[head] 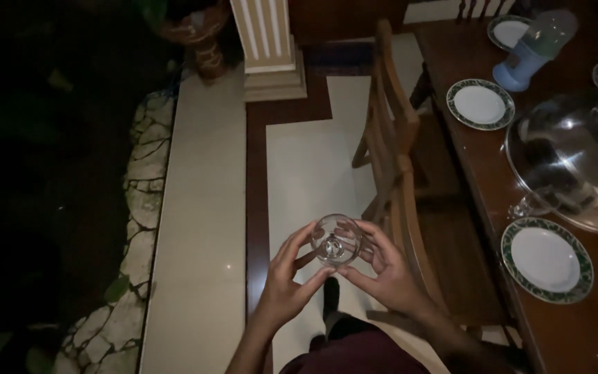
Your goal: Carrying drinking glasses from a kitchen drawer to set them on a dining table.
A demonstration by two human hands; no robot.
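Stretching down the right side is the dark wooden dining table (583, 325), and a wooden chair (396, 159) stands tucked close against its near edge. On the table sits a big clear glass dome (579, 156), and just below it there's a white plate with a green patterned rim (547, 260). A matching plate (480, 104) lies further up the table, with a pale blue lidded jug (531, 52) beyond it. Over the pale tiled floor (299, 173), out in front of the body, both hands cradle a small clear drinking glass (336, 239). The left hand (286, 280) curls round its left side, fingertips on the rim and base. The right hand (382, 266) mirrors it, fingers spread on the right wall. Glass held up, well clear of the table.
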